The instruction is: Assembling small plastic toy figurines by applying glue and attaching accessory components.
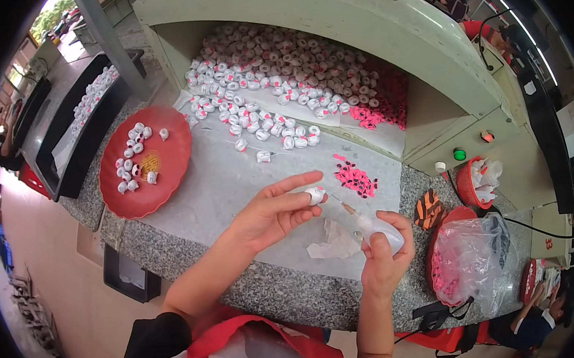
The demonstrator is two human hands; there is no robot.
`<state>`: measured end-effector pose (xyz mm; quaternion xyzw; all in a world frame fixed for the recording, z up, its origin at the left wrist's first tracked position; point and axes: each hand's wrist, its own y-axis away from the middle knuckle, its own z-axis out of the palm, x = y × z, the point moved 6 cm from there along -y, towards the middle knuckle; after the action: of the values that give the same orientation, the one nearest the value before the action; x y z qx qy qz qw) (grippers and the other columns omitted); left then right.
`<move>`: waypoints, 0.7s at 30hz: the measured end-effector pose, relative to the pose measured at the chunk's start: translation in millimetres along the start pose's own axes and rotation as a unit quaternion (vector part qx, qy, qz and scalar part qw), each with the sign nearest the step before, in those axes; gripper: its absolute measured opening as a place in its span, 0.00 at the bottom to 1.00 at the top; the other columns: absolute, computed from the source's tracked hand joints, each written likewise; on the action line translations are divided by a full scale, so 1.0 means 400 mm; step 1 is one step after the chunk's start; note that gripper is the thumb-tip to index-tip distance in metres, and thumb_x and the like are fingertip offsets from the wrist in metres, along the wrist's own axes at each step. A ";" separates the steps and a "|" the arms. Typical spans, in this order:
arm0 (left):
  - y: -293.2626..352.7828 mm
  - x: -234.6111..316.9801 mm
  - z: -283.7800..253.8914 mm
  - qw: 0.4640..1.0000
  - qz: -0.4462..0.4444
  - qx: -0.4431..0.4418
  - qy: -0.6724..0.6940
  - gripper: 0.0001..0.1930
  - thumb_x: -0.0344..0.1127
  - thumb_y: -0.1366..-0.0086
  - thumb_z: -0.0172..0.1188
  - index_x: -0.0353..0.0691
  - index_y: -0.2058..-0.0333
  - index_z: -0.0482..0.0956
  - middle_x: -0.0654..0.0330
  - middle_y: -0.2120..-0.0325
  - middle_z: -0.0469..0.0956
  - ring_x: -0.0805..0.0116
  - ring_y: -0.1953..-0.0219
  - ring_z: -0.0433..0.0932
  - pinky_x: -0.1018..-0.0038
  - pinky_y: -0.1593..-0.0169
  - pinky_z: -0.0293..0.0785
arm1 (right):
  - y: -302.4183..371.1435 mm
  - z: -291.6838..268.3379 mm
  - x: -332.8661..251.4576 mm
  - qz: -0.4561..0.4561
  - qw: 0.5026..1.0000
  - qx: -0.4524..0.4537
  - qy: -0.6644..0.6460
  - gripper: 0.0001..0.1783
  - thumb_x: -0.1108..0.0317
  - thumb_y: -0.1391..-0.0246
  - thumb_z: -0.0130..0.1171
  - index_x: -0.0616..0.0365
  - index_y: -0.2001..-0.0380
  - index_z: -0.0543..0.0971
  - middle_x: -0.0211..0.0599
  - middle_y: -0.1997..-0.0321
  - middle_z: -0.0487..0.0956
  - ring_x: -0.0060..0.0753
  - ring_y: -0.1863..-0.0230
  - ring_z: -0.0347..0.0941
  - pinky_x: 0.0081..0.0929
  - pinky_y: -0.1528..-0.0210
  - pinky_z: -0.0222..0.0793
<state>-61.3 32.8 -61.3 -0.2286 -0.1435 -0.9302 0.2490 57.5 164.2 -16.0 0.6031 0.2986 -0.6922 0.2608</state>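
Between the thumb and fingers of my left hand (266, 215) is a small white rounded piece with dark marks (315, 195). My right hand (385, 265) is wrapped round a white squeeze bottle (385, 234), whose thin nozzle (348, 208) points toward the white piece, a short gap apart. Just beyond my hands, a loose group of small pink and black pieces (357, 181) lies on a white sheet (194, 185). Many similar white pieces with pink spots (256, 121) are spread farther back. A crumpled tissue (334, 237) rests below the nozzle.
A red scalloped plate (112, 194) with several white pieces stands at left. Behind the sheet rises a pale green cabinet (329, 16) heaped with pieces inside. At right are a red basket (467, 189), an orange-and-black striped item (429, 209) and a red tray with plastic bags (434, 262).
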 end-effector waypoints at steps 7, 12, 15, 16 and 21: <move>0.015 -0.040 0.001 0.994 0.037 0.046 -0.091 0.20 0.21 0.45 0.53 0.33 0.52 0.66 0.54 0.61 0.72 0.70 0.62 0.74 0.80 0.57 0.72 | 0.043 -0.001 -0.036 -0.167 0.979 0.070 0.091 0.16 0.70 0.64 0.54 0.64 0.68 0.70 0.34 0.70 0.69 0.24 0.71 0.64 0.19 0.67 0.62; 0.046 0.009 0.049 0.867 0.271 0.073 -0.413 0.20 0.15 0.49 0.54 0.30 0.55 0.68 0.55 0.60 0.67 0.69 0.57 0.71 0.76 0.53 0.72 | 0.080 0.000 -0.036 -0.197 0.967 0.025 0.158 0.16 0.67 0.60 0.57 0.65 0.68 0.70 0.36 0.69 0.70 0.26 0.69 0.66 0.21 0.64 0.63; 0.040 0.008 0.049 0.898 0.248 0.072 -0.356 0.19 0.14 0.50 0.54 0.30 0.57 0.69 0.53 0.59 0.67 0.67 0.56 0.70 0.75 0.53 0.72 | 0.083 0.011 -0.032 -0.194 0.964 -0.002 0.183 0.15 0.67 0.59 0.57 0.65 0.68 0.70 0.37 0.68 0.71 0.26 0.67 0.67 0.21 0.64 0.64; 0.040 0.006 0.048 0.899 0.244 0.070 -0.357 0.19 0.14 0.50 0.54 0.30 0.57 0.69 0.53 0.59 0.67 0.67 0.56 0.70 0.75 0.53 0.72 | 0.084 0.014 -0.031 -0.197 0.963 -0.014 0.182 0.13 0.69 0.59 0.57 0.65 0.68 0.70 0.37 0.68 0.71 0.26 0.67 0.67 0.20 0.64 0.64; 0.041 -0.001 0.048 0.900 0.246 0.085 -0.349 0.18 0.15 0.49 0.54 0.29 0.58 0.67 0.53 0.60 0.68 0.67 0.57 0.71 0.73 0.55 0.74 | 0.079 0.024 -0.038 -0.220 0.958 -0.037 0.180 0.12 0.71 0.58 0.56 0.64 0.68 0.70 0.37 0.68 0.72 0.25 0.68 0.68 0.19 0.64 0.64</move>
<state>-45.8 26.6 -42.6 -0.5444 -0.2385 -0.6844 0.4223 75.9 135.4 -3.0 0.6273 0.4914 -0.6005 0.0662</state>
